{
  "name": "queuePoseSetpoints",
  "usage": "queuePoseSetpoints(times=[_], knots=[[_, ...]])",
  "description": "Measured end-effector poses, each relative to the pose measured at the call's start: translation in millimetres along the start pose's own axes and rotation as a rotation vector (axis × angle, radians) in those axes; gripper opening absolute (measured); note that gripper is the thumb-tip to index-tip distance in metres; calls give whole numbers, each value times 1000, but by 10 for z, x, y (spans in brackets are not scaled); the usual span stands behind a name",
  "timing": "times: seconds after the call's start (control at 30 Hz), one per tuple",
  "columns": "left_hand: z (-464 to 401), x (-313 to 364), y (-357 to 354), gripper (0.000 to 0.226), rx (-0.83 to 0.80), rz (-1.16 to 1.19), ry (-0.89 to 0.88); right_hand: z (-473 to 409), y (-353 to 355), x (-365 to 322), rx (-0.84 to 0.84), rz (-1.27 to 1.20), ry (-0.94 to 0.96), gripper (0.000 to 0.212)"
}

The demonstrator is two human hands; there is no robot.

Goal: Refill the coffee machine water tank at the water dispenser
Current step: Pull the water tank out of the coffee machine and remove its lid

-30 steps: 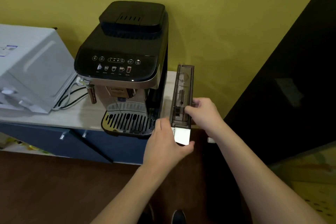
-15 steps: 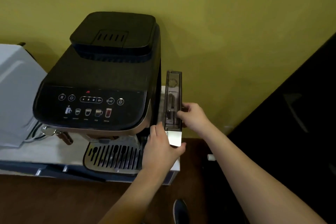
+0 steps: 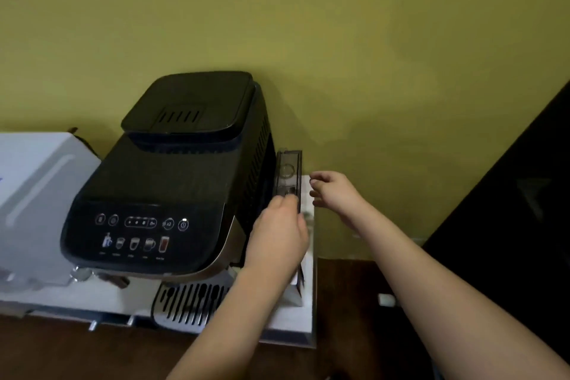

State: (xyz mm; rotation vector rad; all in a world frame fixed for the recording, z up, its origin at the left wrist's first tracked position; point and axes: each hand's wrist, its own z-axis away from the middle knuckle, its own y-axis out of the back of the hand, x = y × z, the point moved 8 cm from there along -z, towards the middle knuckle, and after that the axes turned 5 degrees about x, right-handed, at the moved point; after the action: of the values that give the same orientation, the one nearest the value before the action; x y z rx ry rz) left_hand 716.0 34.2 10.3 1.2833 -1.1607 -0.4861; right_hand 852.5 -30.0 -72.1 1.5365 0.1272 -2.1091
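The black coffee machine (image 3: 172,182) stands on a white counter against the yellow wall. Its narrow smoky-clear water tank (image 3: 288,171) sits upright along the machine's right side, pushed far back. My left hand (image 3: 279,236) grips the tank's front end and covers its lower part. My right hand (image 3: 334,193) hovers just right of the tank with curled fingers apart, not touching it. No water dispenser is in view.
A white appliance (image 3: 37,194) stands left of the machine. The drip tray grille (image 3: 188,302) juts out at the counter's front edge (image 3: 293,335). A dark panel (image 3: 509,210) rises at the right, over brown floor (image 3: 354,302).
The tank has slid back along the machine's right side. My right hand has let go of it and drawn off to the right. The camera has come closer and higher.
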Motion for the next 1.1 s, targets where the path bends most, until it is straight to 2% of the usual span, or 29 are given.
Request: queuePoseSetpoints(times=[0.17, 0.27, 0.4, 0.57, 0.77, 0.97, 1.1], knots=[[-554, -138, -249, 25, -172, -230, 210, -222, -106, -70, 39, -71, -25, 24], [-607, -175, -303, 21, -181, -254, 246, -311, -173, -7, 50, -22, -39, 8], [-586, -150, -208, 18, -135, -163, 283, -305, -126, 21, 90, 3, -36, 28], [-561, 120, 243, 14, 11, -24, 210, 18, 212, -594, 221, 21, 177, 32], [-498, 342, 1217, 12, 355, 262, 88, 679, 492, -1793, 367, -19, 510, 15], [-363, 57, 2128, 8, 608, 479, -97, 1512, 147, -2628, 466, -103, 809, 7], [-270, -482, 2659, 8, 670, 547, -206, 2008, -450, -3060, 490, -95, 944, 6]])
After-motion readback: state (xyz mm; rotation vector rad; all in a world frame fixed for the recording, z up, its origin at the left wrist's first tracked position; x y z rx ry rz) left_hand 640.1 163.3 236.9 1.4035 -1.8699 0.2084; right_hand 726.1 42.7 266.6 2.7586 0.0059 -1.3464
